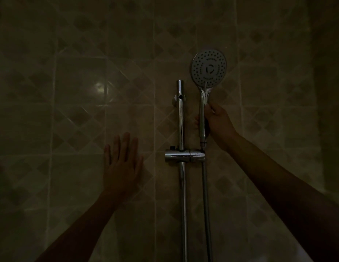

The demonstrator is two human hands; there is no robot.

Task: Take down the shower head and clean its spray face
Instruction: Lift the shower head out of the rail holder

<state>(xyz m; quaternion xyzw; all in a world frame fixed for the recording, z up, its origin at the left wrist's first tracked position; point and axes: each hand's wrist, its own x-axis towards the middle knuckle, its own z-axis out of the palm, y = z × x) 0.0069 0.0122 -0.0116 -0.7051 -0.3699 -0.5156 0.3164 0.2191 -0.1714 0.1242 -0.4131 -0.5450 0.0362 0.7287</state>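
Observation:
The round shower head [209,68] points its grey spray face, dotted with nozzles, toward me, right of the rail top. My right hand [215,120] grips its chrome handle [202,114] from the right side. The handle's lower end sits just above the chrome holder [184,155] clamped on the vertical rail [181,120]; whether it still rests in the holder I cannot tell. The hose [205,195] hangs straight down below the holder. My left hand [122,167] lies flat with straight fingers on the tiled wall, left of the rail.
The tiled wall [79,82] with a diamond pattern fills the dim view. The rail runs down past the bottom edge. A darker corner or wall edge [327,110] stands at the far right.

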